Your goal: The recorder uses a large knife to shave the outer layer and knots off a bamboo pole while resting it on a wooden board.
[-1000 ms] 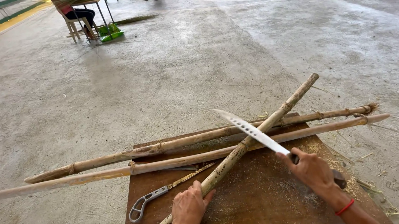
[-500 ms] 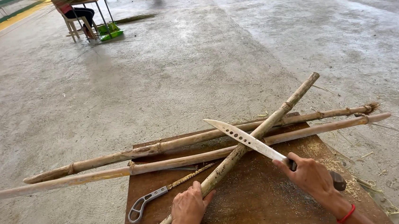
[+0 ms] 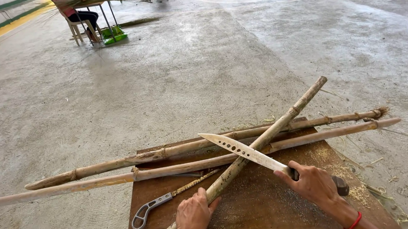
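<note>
Trimming step: left hand (image 3: 192,217) grips the pole (image 3: 246,157) on the board (image 3: 269,206); right hand (image 3: 314,186), fist around knife (image 3: 241,150), needs a controlled cut.

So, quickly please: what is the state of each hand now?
Left hand: closed around the slanted bamboo pole, pinning it on the board.
Right hand: closed on the knife handle, blade laid across that pole.

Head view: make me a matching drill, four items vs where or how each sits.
Things:
1. knife
2. small saw
3. slanted bamboo pole
4. seated person

States:
A. flat on the board, untouched
B. far top left, on a chair
C. gripped by the right hand
D. pressed by the left hand

Pairs: 1-C, 2-A, 3-D, 4-B
</note>
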